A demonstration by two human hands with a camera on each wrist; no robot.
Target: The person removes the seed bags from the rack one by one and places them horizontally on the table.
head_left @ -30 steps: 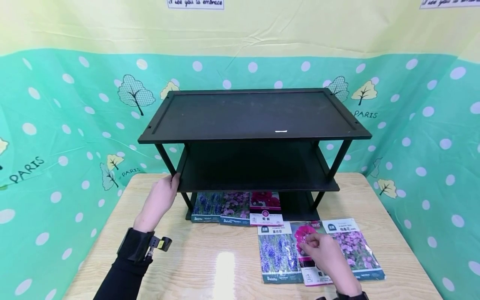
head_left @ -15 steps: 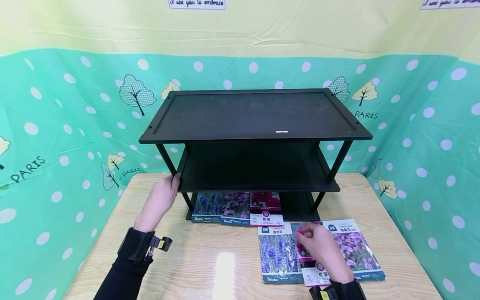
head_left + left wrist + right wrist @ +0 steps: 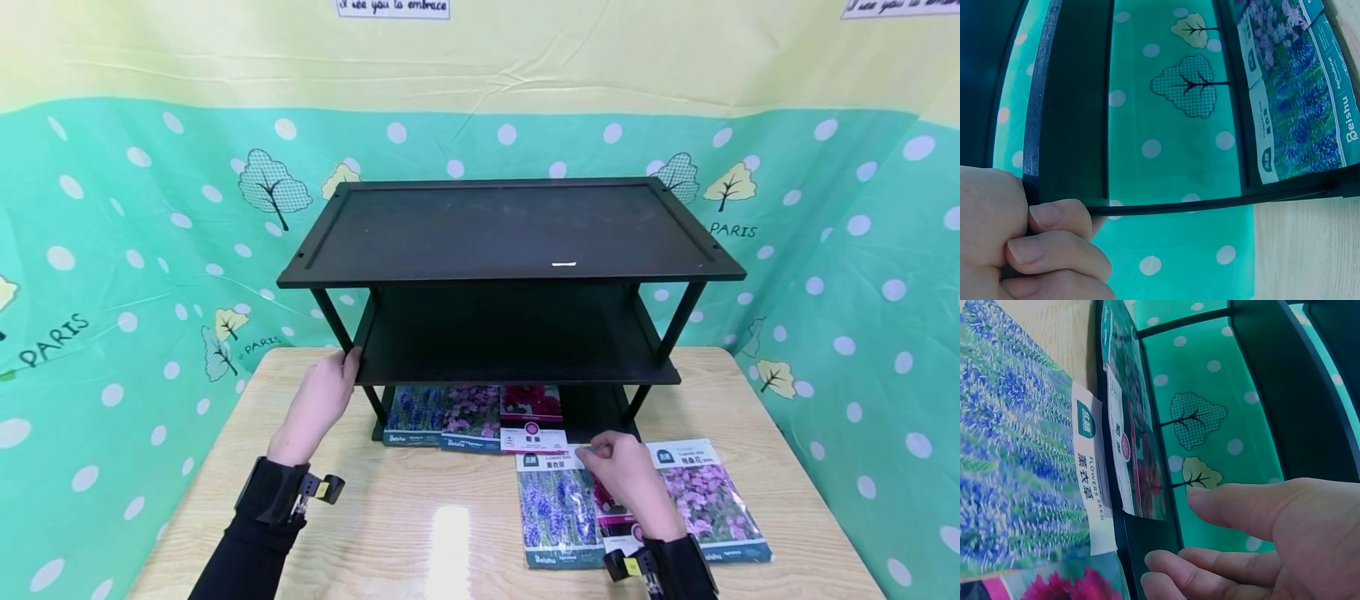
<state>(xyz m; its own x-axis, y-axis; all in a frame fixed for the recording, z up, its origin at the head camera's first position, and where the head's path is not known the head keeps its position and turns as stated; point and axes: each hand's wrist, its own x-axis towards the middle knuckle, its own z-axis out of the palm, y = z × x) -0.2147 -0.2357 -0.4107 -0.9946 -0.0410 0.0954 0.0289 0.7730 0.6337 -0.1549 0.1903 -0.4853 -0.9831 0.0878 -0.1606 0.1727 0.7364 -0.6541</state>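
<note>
My left hand (image 3: 318, 396) grips the left edge of the black three-tier shelf (image 3: 510, 229) at its middle tier; the left wrist view shows curled fingers (image 3: 1054, 250) round the frame. My right hand (image 3: 626, 475) hovers over the seed packets before the shelf, thumb and fingers apart in the right wrist view, holding nothing. Beneath it lies a magenta-flower seed packet (image 3: 618, 527), partly hidden. A lavender seed packet (image 3: 558, 508) lies to its left, a pink-flower seed packet (image 3: 708, 492) to its right.
On the bottom tier lie a blue-flower packet (image 3: 415, 410), a purple-flower packet (image 3: 471, 412) and a red-flower packet (image 3: 532, 412), their ends jutting past the front edge. A green dotted cloth (image 3: 135, 333) hangs behind and beside the wooden table (image 3: 390, 533).
My right hand has moved up and slightly left, from the middle of the magenta-flower packet to its top end near the shelf. The left hand stays on the shelf.
</note>
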